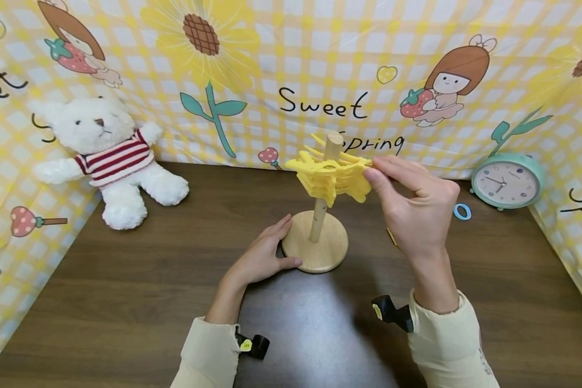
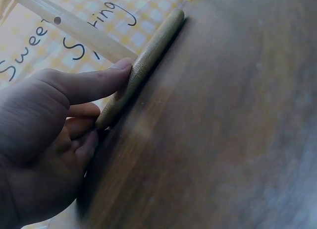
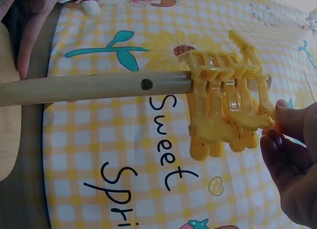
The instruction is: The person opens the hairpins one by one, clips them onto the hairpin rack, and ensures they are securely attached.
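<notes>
A round wooden base (image 1: 330,253) carries an upright wooden post (image 1: 317,229) with holes in its side. Near the post's top, several yellow plastic pieces with arm-like parts (image 1: 327,183) sit stacked around it. My left hand (image 1: 259,258) grips the base's left edge, thumb (image 2: 99,84) on top and fingers curled at the rim. With thumb and fingertips my right hand (image 1: 417,210) pinches the end of the uppermost yellow piece (image 3: 262,92). In the right wrist view that piece tilts against the others, close to the post's tip.
A white teddy bear (image 1: 109,156) in a striped shirt sits at the back left. At the back right stands a green alarm clock (image 1: 506,180), with a blue ring (image 1: 462,212) near it on the dark wooden table (image 1: 150,302). A patterned cloth (image 1: 320,54) hangs behind.
</notes>
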{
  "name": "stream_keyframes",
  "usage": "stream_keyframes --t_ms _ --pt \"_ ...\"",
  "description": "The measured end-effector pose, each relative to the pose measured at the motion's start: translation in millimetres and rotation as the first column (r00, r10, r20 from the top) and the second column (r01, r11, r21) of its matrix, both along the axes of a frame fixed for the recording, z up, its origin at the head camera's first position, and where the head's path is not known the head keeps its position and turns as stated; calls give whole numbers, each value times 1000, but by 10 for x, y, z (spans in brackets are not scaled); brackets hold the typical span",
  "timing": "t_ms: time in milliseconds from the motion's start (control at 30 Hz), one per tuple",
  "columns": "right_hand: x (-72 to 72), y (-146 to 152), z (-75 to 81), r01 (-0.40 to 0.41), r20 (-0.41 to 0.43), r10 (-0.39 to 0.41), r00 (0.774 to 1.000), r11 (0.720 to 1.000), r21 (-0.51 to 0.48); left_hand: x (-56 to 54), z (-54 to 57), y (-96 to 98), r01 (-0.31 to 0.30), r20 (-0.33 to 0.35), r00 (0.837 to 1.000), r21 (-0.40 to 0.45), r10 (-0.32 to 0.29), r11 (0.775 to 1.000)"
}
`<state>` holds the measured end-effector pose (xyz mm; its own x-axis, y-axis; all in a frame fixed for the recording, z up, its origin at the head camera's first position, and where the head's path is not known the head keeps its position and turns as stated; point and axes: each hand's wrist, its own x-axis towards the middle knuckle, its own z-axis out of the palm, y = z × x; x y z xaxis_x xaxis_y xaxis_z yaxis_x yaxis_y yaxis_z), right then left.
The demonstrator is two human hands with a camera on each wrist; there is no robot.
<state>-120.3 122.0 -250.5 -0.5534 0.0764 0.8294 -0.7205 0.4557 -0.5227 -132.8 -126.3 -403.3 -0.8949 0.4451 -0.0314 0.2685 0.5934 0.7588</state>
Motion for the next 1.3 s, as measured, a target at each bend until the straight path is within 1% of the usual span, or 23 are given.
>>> stream_keyframes --t_ms 200,400,600,733,933,1067,1167,1300 --pt "7 36 17 3 9 -4 1000 998 62 -3 -16 0 4 8 1000 2 -4 1000" --pt "0 109 21 2 37 -8 999 990 139 -5 -19 -8 8 6 1000 4 -8 1000" --pt "-9 139 40 -13 82 0 997 989 148 -5 -17 -8 1 11 1000 6 -1 1000" --pt "-8 159 50 -7 119 -11 993 988 151 -9 -14 -5 2 9 1000 2 -2 1000" --pt "-17 201 57 -9 134 -16 991 984 177 -13 -16 0 3 10 1000 4 -3 1000" --pt "-14 216 47 -17 156 -9 988 987 160 -19 -25 0 1 6 1000 -1 -1 1000" --pt "-18 262 19 -45 184 14 983 985 164 -21 -21 1 -1 10 1000 -1 1 1000" --pt "-21 370 -71 -77 238 35 971 982 170 -16 -6 3 2 14 1000 -2 -2 1000"
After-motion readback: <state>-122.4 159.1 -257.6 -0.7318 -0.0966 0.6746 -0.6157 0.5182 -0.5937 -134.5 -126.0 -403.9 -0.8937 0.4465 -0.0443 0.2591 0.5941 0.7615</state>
